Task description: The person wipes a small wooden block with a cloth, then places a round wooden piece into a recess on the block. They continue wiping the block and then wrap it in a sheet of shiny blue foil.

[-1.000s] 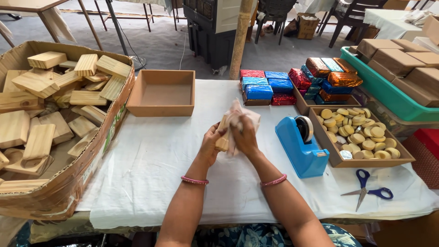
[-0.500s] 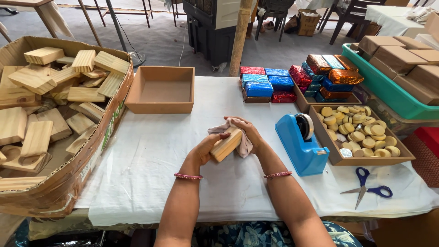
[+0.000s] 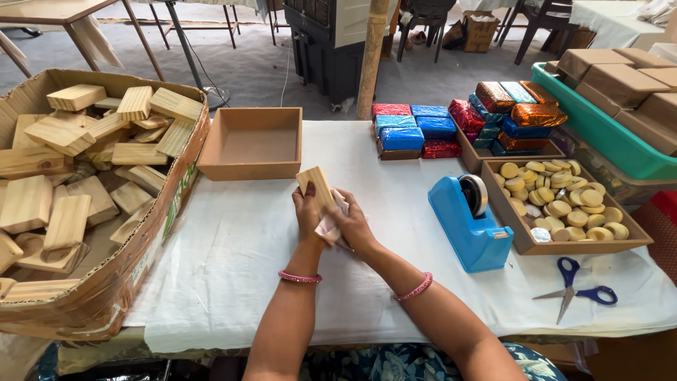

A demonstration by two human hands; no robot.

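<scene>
Wooden block (image 3: 316, 189) is now upright in front of me, over the white table cover (image 3: 233, 261), close to the empty brown tray (image 3: 252, 146). Half a second ago it lay tilted lower between my palms; a second ago the pale cloth hid most of it. So the top end is exposed and the wiping has shifted to the lower part.

My left hand (image 3: 308, 215) is clenched around the block's lower left side. My right hand (image 3: 355, 226) presses the pale cloth (image 3: 331, 222) against the block, fingers curled on it; whether they also pinch the wood itself, probably, but the cloth hides it.

Around: cardboard box of more wooden blocks (image 3: 70, 190) on the left, blue tape dispenser (image 3: 469, 222) just right of my right hand, tray of round pale discs (image 3: 564, 204) past it, foil-wrapped bars (image 3: 416, 130) behind, scissors (image 3: 575, 293) near the right edge, green bin of brown boxes (image 3: 606, 113) far right.

Nothing between hands and empty tray. Dispenser is the nearest thing my right elbow could hit.
</scene>
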